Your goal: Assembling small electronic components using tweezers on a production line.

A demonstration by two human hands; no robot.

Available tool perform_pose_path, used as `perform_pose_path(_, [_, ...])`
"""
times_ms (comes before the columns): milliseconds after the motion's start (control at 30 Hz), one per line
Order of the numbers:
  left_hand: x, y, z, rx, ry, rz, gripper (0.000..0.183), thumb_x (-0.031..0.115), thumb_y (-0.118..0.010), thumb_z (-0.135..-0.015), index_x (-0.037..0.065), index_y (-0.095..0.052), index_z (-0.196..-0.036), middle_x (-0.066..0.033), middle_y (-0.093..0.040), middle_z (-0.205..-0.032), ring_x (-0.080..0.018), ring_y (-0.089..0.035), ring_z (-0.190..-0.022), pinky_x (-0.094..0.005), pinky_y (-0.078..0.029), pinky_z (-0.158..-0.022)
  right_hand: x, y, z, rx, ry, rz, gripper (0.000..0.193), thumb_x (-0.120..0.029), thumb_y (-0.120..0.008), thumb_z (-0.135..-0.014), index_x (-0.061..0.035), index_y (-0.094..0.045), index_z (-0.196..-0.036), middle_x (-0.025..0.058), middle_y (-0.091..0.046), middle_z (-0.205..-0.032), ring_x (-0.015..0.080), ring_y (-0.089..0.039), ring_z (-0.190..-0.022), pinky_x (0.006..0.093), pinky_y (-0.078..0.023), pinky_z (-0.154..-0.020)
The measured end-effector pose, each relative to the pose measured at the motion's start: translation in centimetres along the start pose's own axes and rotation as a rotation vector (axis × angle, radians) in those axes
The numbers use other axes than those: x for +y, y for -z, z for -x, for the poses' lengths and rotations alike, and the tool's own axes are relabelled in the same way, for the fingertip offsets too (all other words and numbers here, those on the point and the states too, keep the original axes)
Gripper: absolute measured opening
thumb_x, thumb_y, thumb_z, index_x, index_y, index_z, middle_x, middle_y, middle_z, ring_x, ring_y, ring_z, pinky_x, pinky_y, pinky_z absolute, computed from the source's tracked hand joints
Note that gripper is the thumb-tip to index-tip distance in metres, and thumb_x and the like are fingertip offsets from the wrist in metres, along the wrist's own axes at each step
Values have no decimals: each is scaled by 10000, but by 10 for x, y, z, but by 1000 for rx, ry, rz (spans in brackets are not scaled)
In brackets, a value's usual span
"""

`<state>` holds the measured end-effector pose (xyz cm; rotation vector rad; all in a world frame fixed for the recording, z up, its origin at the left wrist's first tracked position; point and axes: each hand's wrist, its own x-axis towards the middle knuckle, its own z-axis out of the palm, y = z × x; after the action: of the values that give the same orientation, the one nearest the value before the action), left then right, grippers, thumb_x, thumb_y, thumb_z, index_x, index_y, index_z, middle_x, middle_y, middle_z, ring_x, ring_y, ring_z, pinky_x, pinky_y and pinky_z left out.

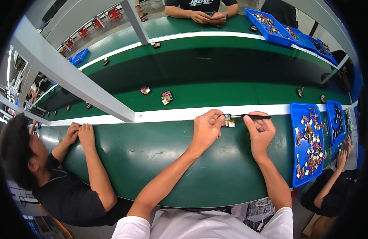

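My left hand (207, 128) is closed on a small electronic assembly (229, 124), pinching it by its left side above the green table. The assembly has a dark housing and a pale yellow and white part along its lower edge. Between the fingers of my right hand (262, 134) lies a pair of dark tweezers (262, 117), almost level. Its tips point left and reach the top of the assembly; whether they grip anything there is too small to tell.
A blue tray (294, 159) of small battery-like parts stands right of my right hand, with a second blue tray (330, 104) beyond it. Past the white rail (172, 112), several assemblies (167, 96) lie on the green belt. Co-workers sit left, right and opposite; a grey post (84, 79) rises at left.
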<state>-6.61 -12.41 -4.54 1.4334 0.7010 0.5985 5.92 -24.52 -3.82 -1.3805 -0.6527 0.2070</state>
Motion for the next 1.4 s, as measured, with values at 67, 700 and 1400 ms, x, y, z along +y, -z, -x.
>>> perform_pose_path(67, [4,4,-1,-15,4,-5,143,60,-632,-953,-51,-685,-1026,-73,-679,-738,-86,-576,-516,-238,-438,-436,-4,1,-3,-12,-32,-27,185,29,-745,-877,20,-647,-1034,9,-663,-807,-4,-459,-592,172,-324,-525])
perform_pose_path(700, [45,179,-82,242,-101,-1179,172,108,-779,-785,79,-787,-954,-118,-753,-907,-312,-719,-895,-413,-553,-802,5,4,-7,-61,-89,-103,161,24,-745,-880,15,-657,-1014,-15,-646,-796,-13,-379,-561,178,-273,-509])
perform_pose_path(1400, [41,137,-33,116,-126,-511,118,67,-629,-937,-44,-649,-974,-43,-627,-681,-103,-578,-530,-257,-417,-421,-16,6,-4,-122,-223,-130,163,17,-740,-884,21,-655,-1023,13,-657,-799,-11,-433,-569,195,-310,-499])
